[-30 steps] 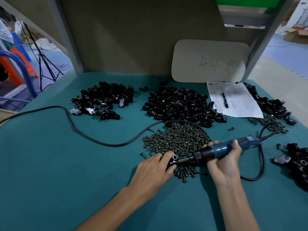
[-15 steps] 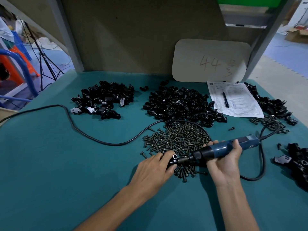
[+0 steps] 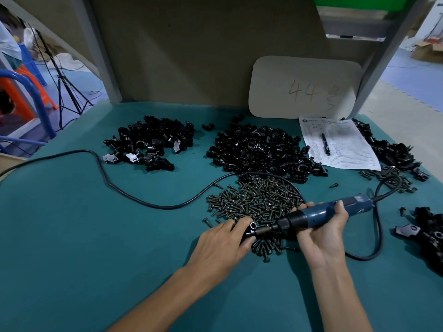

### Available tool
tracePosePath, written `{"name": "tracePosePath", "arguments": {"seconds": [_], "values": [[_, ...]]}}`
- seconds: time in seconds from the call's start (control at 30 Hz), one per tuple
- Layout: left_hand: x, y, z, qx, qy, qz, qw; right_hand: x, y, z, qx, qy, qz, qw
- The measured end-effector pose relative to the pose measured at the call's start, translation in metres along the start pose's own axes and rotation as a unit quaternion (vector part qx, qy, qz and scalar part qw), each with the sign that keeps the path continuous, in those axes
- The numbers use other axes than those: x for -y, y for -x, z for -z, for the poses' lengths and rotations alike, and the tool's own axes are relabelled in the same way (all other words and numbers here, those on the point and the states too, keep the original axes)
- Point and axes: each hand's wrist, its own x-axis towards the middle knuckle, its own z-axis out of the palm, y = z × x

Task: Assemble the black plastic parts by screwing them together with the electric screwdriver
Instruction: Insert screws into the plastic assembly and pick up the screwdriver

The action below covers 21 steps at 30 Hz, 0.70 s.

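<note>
My left hand (image 3: 223, 243) grips a small black plastic part (image 3: 250, 230) above the near edge of a heap of dark screws (image 3: 254, 204). My right hand (image 3: 321, 238) holds the blue electric screwdriver (image 3: 318, 213) level, its bit pressed into the right side of that part. Most of the part is hidden inside my left fingers. Two heaps of loose black parts lie behind: one at the centre (image 3: 261, 149), one to the left (image 3: 151, 142).
The screwdriver's black cable (image 3: 148, 203) loops across the green table (image 3: 72, 248) and curls past my right wrist. A printed sheet with a pen (image 3: 335, 143) lies at the back right. More black parts (image 3: 429, 238) sit at the right edge, a beige board (image 3: 304, 87) leans behind.
</note>
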Motion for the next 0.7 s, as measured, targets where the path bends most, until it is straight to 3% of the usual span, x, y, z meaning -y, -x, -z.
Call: {"name": "tracePosePath", "arguments": {"seconds": [0.2, 0.5, 0.7], "values": [[0.001, 0.000, 0.001, 0.007, 0.018, 0.008, 1.000, 0.000, 0.000, 0.002, 0.010, -0.020, -0.006, 1.000], [0.003, 0.000, 0.000, -0.006, 0.045, 0.008, 0.999, 0.003, 0.008, -0.003, 0.087, -0.020, 0.014, 0.996], [0.010, 0.006, 0.000, -0.023, 0.156, 0.034, 0.987, 0.034, 0.012, -0.015, 0.076, 0.033, 0.043, 0.996]]}}
